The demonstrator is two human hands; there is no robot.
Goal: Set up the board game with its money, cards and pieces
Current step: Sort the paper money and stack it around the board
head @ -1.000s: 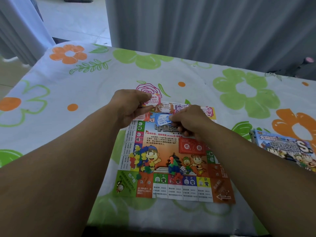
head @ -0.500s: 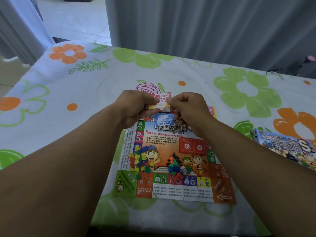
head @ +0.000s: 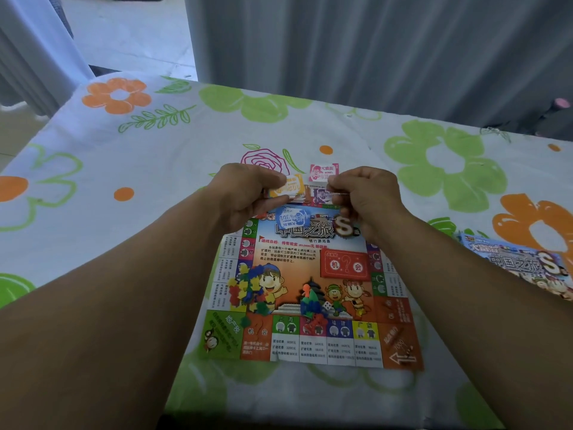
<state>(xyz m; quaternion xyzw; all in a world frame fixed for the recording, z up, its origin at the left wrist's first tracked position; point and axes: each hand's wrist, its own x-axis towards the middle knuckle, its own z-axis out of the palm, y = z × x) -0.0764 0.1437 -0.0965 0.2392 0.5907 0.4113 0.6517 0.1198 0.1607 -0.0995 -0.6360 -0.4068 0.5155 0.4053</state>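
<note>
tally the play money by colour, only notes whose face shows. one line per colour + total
orange note: 1
pink note: 1
blue note: 1
purple note: 1
Total: 4 (any notes stacked under these can't be counted)

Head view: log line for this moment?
left hand: grips play money stack | right hand: pinches purple note | blue note: on game board

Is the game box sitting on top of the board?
No, the game box lies on the tablecloth right of the board, apart from it.
</note>
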